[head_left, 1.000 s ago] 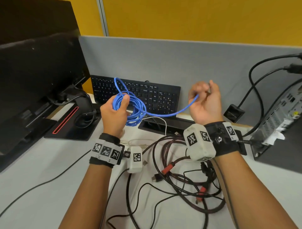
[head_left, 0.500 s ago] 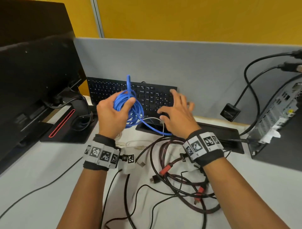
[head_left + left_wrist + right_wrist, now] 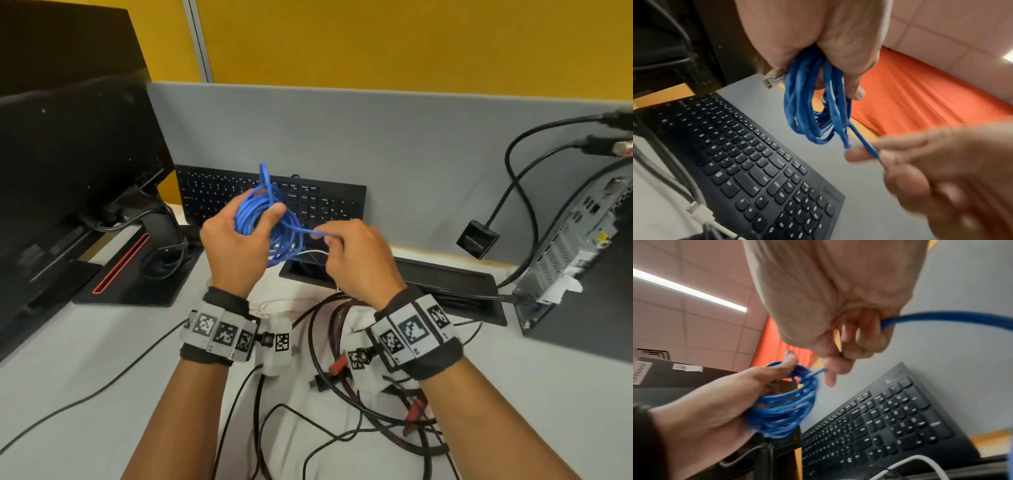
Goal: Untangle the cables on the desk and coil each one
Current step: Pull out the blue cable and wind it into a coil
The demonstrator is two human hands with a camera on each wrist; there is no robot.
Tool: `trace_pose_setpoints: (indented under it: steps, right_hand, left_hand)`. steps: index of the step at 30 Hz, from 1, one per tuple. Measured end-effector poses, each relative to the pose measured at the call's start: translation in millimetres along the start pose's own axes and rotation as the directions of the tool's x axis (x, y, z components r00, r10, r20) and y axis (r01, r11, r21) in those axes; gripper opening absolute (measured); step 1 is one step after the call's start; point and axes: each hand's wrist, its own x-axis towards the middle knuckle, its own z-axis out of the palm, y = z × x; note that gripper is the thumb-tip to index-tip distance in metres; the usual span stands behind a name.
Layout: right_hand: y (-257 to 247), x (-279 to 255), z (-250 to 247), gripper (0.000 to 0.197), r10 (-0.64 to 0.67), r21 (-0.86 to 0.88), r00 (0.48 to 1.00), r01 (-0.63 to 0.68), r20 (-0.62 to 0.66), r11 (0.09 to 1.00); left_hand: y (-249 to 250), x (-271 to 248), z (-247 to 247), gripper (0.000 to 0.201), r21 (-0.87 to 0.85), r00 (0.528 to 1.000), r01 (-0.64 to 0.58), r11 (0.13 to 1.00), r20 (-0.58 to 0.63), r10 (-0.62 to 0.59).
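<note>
A coiled blue cable hangs in the air above the keyboard, gripped by my left hand. Its clear plug sticks out beside the palm. My right hand pinches the cable's loose end just right of the coil, and that strand runs back through its curled fingers. A tangle of black, dark red and white cables lies on the desk under my wrists.
A black keyboard leans against the grey partition. A monitor stands at the left, a small computer with plugged cables at the right. A cable slot is set into the desk.
My right hand swung from far out on the right in toward the coil, dipped to the desk, and now pinches the blue end close beside my left hand. The coil stayed held.
</note>
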Motion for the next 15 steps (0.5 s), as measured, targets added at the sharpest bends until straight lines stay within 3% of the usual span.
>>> trace_pose_setpoints:
  steps: [4,9,11,15]
  right_hand:
    - [33,-2,-21,0.019,0.094,0.054,0.969,-0.083,-0.231,0.995]
    - [49,6,-16,0.020,0.138,0.072,0.877,-0.119,-0.460,0.990]
    - [51,12,-14,0.020,0.164,0.085,0.885,-0.141,-0.435,0.986]
    - [49,15,-14,0.025,0.156,0.029,0.983,-0.154,-0.097,0.988]
  left_hand:
    - [-16,9,-19,0.031,-0.129,0.989,0.140,0.982,-0.036,-0.146]
    - [-20,4,-9,0.023,-0.198,0.976,0.215,0.956,0.023,-0.215]
    - [-23,0,-4,0.025,-0.237,0.964,0.263,0.935,0.043,-0.261]
    - [-21,-8,3,0.026,-0.235,0.966,0.258,0.937,0.063,-0.250]
